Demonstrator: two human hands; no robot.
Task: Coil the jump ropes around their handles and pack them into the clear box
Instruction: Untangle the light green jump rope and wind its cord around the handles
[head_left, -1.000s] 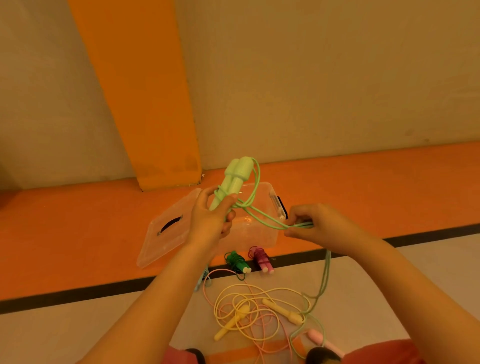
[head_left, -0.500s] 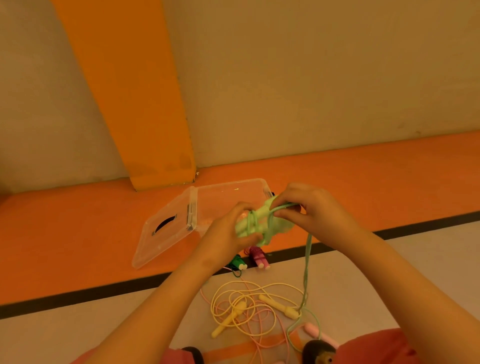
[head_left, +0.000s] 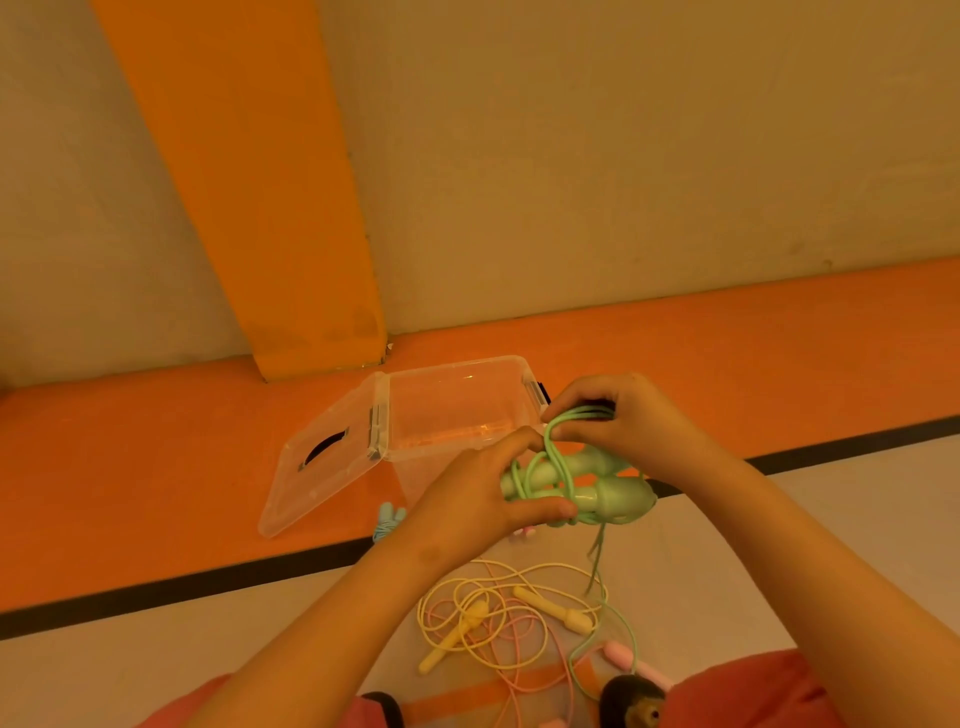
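Item: green jump rope, part-coiled. Its two green handles (head_left: 618, 496) lie side by side and roughly level, held in the air just in front of the clear box's (head_left: 447, 410) right front corner, bulbous ends pointing away from the box. Left hand (head_left: 467, 499): fingers (head_left: 540, 506) curled round the narrow ends of both handles, clamped on them. Right hand (head_left: 623, 421): just above the handles, beside the box's right end, fingers pinched together on several loops of the green cord (head_left: 597, 558); a few turns already cross the handles, and the loose length hangs to the floor (head_left: 156, 649) in front of the box. Clear box: stands on the orange floor band (head_left: 130, 493), open, nothing clearly visible inside; its lid (head_left: 317, 478) is flung open to the box's left and lies on the same band. Blue rope bundle (head_left: 388, 519): just in front of the box's left front corner. Yellow jump rope (head_left: 452, 642): loose, uncoiled, on the pale floor well in front of the box, tangled with the pink jump rope (head_left: 628, 660), whose handle lies furthest from the box.
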